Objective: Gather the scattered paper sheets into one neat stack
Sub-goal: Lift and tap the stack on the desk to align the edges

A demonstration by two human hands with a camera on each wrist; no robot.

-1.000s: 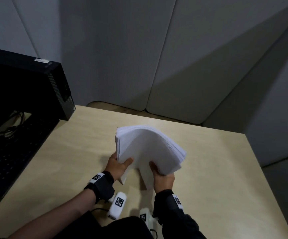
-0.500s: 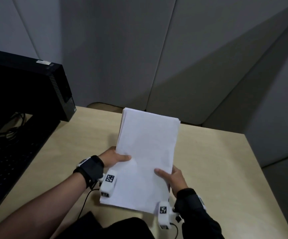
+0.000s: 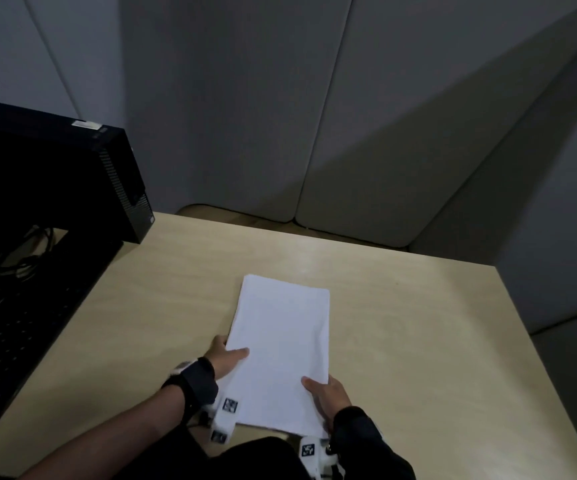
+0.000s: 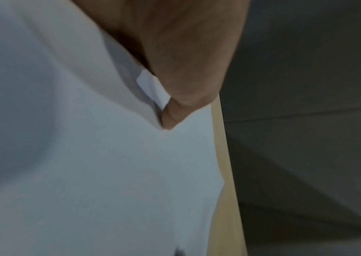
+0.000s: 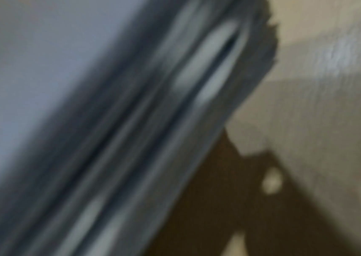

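Stack of white rectangular paper sheets (image 3: 280,348) on the pale wooden worktop (image 3: 418,341), left hand (image 3: 226,358) and right hand (image 3: 325,393) each pinching a near side edge, thumbs on top.

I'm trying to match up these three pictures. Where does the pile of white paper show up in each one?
Head view: the paper stack lies low in the middle, held by the left hand and right hand.
Left wrist view: the paper stack fills the left and middle, under the thumb.
Right wrist view: its blurred edge runs diagonally across the left and middle.
Shared landmark: the tan table, seen in all three.
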